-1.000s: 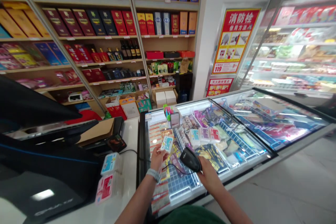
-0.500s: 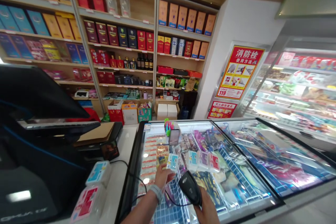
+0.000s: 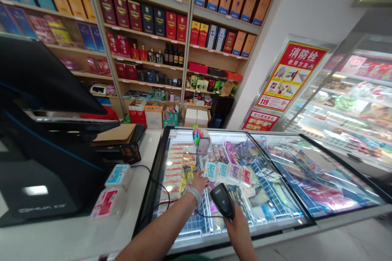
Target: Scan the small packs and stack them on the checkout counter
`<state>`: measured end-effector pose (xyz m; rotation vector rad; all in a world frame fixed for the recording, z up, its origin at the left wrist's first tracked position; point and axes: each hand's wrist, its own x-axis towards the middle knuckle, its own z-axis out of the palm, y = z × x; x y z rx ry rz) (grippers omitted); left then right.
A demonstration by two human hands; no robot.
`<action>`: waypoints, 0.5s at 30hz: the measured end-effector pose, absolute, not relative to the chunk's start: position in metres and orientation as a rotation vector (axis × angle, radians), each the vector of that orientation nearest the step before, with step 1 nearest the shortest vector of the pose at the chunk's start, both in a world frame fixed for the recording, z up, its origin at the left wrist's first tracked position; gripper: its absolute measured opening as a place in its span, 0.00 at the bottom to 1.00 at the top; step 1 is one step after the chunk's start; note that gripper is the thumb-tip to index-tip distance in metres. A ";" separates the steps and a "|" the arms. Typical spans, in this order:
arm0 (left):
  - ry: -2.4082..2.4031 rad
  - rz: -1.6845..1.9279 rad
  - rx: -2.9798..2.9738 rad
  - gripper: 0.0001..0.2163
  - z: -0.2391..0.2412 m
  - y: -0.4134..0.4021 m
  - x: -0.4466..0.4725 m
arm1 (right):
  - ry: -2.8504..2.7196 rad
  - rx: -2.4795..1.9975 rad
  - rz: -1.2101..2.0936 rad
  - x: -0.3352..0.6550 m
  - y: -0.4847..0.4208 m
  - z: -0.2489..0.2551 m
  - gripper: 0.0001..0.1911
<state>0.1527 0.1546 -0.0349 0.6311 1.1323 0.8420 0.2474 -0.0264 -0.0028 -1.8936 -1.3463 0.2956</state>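
Observation:
My left hand, a pale watch on its wrist, has its fingers closed at the left side of a clear plastic box with a blue label. That box is at the left end of a row on the freezer's glass top. To its right are another blue-labelled box, a purple-labelled box and a red-labelled box. My right hand grips a black barcode scanner by its handle, the head pointing up towards the row.
On the white counter at left, a blue-labelled box and a red-labelled box lie beside the dark checkout terminal. The scanner's black cable crosses the freezer. Stocked shelves stand behind.
My left hand has moved right and forward with the blue-labelled box, bringing it to the row's left end. The scanner stays in my right hand. The view has tilted down.

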 end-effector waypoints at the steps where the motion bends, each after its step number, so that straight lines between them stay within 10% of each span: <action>1: 1.131 0.845 0.634 0.20 -0.035 0.156 0.156 | -1.359 -1.900 0.292 0.248 -0.027 0.000 0.22; 15: 1.146 0.850 0.723 0.22 -0.044 0.164 0.197 | -1.318 -1.941 0.250 0.237 -0.030 0.015 0.20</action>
